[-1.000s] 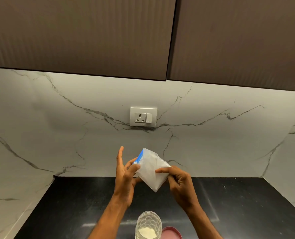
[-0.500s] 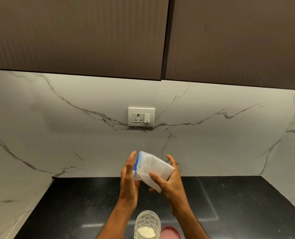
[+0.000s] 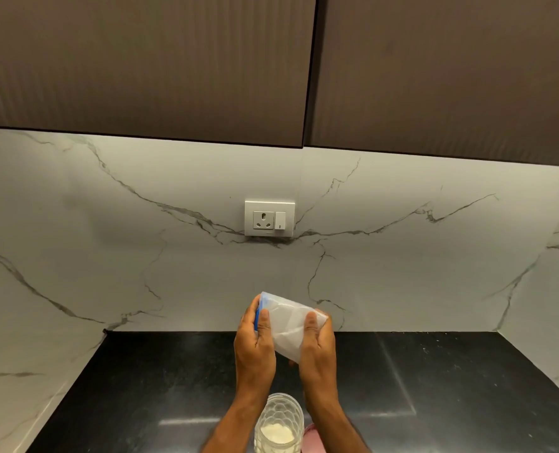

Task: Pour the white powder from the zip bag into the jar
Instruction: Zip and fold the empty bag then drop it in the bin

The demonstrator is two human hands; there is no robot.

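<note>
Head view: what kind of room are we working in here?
Most likely a home kitchen: a dark stone counter, a marble-look backsplash with a wall socket, and brown cabinets overhead. Both hands hold a zip bag above a jar.

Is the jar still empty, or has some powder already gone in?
Not empty: the jar is lidless and shows a low white powder heap at its bottom, most of its height unfilled.
</note>
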